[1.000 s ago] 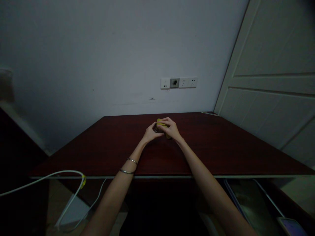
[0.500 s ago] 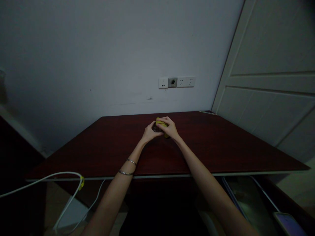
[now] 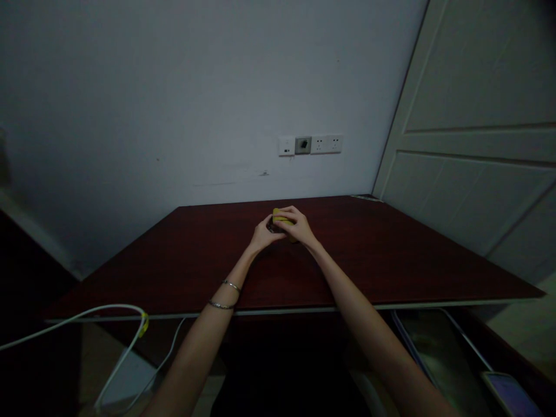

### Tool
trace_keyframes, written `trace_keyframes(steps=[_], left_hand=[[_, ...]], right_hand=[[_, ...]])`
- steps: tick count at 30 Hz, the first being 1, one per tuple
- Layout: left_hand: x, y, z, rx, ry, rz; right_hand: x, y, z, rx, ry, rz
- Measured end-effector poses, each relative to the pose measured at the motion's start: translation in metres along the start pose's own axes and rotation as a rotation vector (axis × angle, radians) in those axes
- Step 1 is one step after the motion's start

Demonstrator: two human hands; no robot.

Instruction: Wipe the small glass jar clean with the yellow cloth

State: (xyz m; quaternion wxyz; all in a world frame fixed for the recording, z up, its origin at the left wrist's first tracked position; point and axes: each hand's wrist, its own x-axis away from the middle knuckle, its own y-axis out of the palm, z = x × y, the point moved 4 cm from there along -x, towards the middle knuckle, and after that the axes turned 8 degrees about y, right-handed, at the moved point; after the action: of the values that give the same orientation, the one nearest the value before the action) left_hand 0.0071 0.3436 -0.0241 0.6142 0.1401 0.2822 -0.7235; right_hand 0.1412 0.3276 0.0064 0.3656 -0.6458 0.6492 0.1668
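Note:
Both hands meet over the far middle of the dark red desk (image 3: 182, 272). My left hand (image 3: 263, 234), its thumb and fingers curved, grips a small dark, shiny object (image 3: 272, 226) from the left side. The hands hide most of it, so its kind cannot be made out. My right hand (image 3: 297, 226) is closed on a soft-looking yellow piece (image 3: 276, 214), pressed against the dark object from the right. A bit of yellow also shows below the right palm. Two bracelets (image 3: 222, 304) circle my left forearm.
Wall sockets (image 3: 326, 143) sit above the desk's back edge, and a white panelled door (image 3: 478, 150) stands at right. A white cable (image 3: 117, 305) with a yellow tie loops by the front left edge. Below the front right edge lies a phone (image 3: 510, 394).
Both hands stay closed around the same things. The yellow piece and right fingers have shifted very slightly left, along with a small shift of the whole view.

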Motion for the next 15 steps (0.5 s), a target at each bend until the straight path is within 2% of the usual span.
trace_keyframes(steps=[7,10,13,15], left_hand=[[0.004,0.007,0.007,0.011,0.083,-0.066],[0.003,0.006,0.003,0.065,0.045,-0.084],[0.003,0.005,-0.001,0.163,-0.079,-0.072],[0.003,0.004,-0.001,0.209,-0.132,-0.052]], right_hand=[[-0.007,-0.004,0.019,-0.169,0.26,0.094],[-0.009,-0.005,0.025,-0.271,0.353,0.08],[-0.01,-0.009,0.023,-0.312,0.359,0.044],[-0.01,-0.013,0.016,-0.29,0.277,0.007]])
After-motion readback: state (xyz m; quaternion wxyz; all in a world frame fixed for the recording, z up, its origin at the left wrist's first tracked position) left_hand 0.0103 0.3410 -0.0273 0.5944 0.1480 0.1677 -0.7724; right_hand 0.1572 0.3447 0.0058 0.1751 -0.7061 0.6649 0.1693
